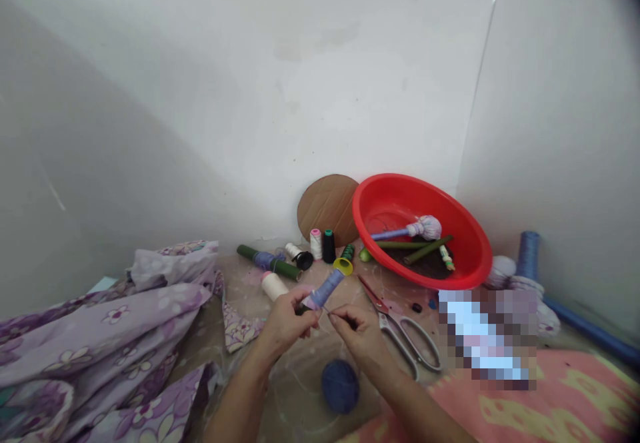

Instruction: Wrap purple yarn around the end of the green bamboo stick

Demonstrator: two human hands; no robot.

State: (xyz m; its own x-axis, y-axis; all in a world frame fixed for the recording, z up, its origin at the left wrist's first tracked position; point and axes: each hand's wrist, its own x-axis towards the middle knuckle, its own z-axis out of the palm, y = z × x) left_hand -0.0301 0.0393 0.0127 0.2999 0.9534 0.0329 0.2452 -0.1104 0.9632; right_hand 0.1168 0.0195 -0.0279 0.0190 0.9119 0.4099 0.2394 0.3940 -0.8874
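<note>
Left hand [289, 320]: clamped on a blue wrapped tube [324, 290], long axis tilted up and rightward
Right hand [357, 336]: just apart, pinching a thin strand [327, 310] near the tube's lower end

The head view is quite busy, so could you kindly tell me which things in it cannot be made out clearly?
Head view:
A pixelated patch hides whatever lies right of the scissors.
The left hand hides the lower end of the blue-wrapped tube.
The thin item at the right hand is too fine to identify.
The dark material in the red plastic basin is too blurred to identify.
</note>
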